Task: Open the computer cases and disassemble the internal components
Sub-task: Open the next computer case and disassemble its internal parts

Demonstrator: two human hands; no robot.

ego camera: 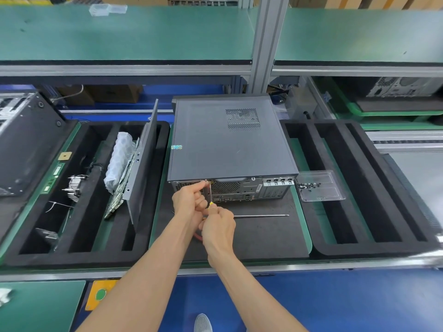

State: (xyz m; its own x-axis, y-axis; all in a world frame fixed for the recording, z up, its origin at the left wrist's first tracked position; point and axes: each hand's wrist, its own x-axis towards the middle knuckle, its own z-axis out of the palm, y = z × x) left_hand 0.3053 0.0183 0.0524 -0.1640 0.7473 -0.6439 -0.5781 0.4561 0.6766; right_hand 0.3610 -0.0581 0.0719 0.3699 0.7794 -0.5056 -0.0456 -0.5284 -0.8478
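A closed dark-grey computer case lies flat on a black mat on the counter, its rear panel turned toward the person. Both hands meet at the left end of that rear panel. The left hand has its fingers curled, fingertips pinched at the panel's upper left corner. The right hand, just below and touching the left, grips a yellow-handled screwdriver whose shaft rises to the same corner. A loose metal rod lies on the mat right of the hands. A clear tray of screws sits beside the case's right rear corner.
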